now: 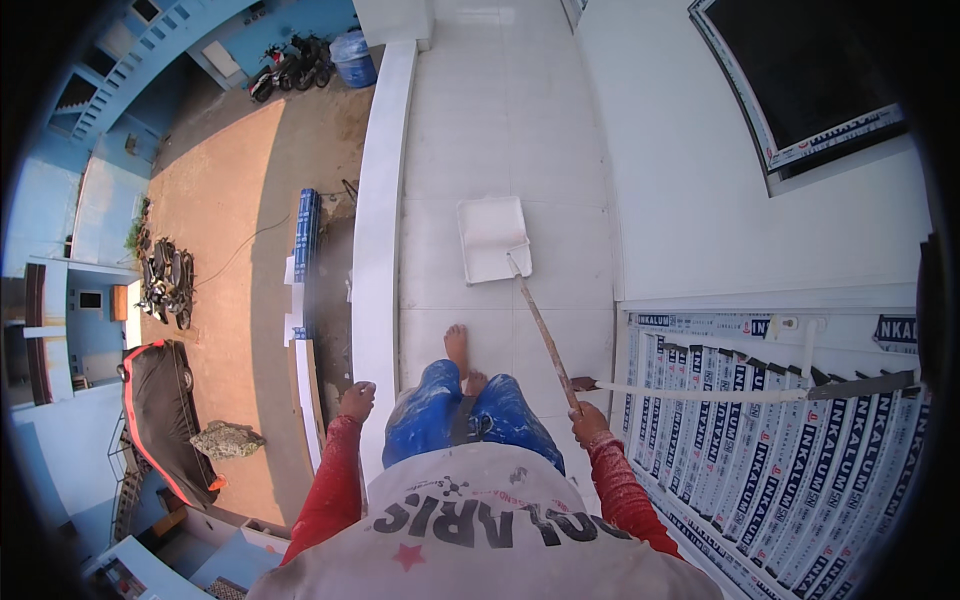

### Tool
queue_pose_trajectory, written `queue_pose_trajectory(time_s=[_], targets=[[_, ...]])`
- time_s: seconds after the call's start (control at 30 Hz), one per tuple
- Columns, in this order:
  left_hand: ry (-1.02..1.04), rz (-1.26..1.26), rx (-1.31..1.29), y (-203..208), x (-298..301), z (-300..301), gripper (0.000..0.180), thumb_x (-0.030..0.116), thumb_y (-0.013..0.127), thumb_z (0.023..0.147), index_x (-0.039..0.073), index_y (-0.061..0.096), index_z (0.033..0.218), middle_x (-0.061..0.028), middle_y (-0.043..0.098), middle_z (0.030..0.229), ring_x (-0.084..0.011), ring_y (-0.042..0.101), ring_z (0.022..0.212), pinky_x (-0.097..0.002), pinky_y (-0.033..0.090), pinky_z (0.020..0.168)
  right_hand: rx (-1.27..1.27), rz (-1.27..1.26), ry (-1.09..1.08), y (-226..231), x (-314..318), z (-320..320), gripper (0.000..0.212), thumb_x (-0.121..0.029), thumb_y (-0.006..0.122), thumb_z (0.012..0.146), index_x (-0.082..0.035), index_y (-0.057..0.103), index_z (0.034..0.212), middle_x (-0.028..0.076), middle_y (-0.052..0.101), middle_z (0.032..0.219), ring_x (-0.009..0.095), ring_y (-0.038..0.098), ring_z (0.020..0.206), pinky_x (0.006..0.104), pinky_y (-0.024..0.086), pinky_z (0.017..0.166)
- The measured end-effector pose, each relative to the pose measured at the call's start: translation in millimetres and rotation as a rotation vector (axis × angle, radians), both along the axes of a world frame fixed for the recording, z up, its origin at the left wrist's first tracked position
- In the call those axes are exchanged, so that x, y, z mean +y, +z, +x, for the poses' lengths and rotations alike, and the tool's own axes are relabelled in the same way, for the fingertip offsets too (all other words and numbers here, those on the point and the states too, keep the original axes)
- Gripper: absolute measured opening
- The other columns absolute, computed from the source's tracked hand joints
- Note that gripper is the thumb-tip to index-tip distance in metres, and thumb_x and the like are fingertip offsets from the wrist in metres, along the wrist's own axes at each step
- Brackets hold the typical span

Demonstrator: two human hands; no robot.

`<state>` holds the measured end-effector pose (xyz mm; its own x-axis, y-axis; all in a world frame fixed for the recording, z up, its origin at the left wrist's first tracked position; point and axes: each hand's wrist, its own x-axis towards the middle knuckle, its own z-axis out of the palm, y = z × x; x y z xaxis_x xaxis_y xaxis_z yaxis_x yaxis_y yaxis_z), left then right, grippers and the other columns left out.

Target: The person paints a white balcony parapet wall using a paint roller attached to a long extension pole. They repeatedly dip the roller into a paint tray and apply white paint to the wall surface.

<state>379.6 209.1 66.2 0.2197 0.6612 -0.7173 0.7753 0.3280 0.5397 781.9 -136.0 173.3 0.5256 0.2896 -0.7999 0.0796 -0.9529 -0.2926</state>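
Note:
My right hand [590,423] is closed around the wooden pole [547,345] of a paint roller. The pole slants forward to a white paint tray [490,225] on the tiled floor, where its head end [514,264] meets the tray's near right part. White smears cover the tray; the roller head itself is hard to make out. My left hand [357,401] hangs beside the white parapet, its fingers loosely curled with nothing visible in them. My bare feet [457,345] stand on the tiles short of the tray.
A white parapet [380,210] runs along the left, with a courtyard [215,200] below. Right are a white wall [680,190], a dark window [800,80] and a film-covered slatted panel [760,440]. A white-smeared bar [690,392] stretches across the panel, its brown end near my right hand.

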Motion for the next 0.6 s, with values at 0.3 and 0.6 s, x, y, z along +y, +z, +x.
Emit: queue_pose_trajectory(time_s=[0.3,0.6], targets=[[0.090,-0.093,0.167,-20.0,29.7,-41.2,0.040,0.033,0.060,0.093,-0.002,0.067,0.110,-0.0063,0.063,0.069,-0.0140,0.058,0.054,-0.0328,0.049,0.052,0.128,-0.145,-0.132,67.1,-3.5,16.8,0.029,-0.029,0.054,0.096,-0.005,0.061,0.109,0.009,0.061,0.069,0.018,0.060,0.050,0.0342,0.048,0.045],[0.078,0.007,-0.040,-11.6,62.9,78.5,0.040,0.035,0.059,0.095,0.000,0.065,0.114,-0.0125,0.071,0.084,-0.0166,0.066,0.066,-0.0316,0.053,0.063,0.043,-0.015,0.050,24.8,17.3,56.7,0.029,-0.030,0.054,0.096,-0.003,0.062,0.104,0.013,0.065,0.074,0.027,0.065,0.061,0.0417,0.053,0.058]])
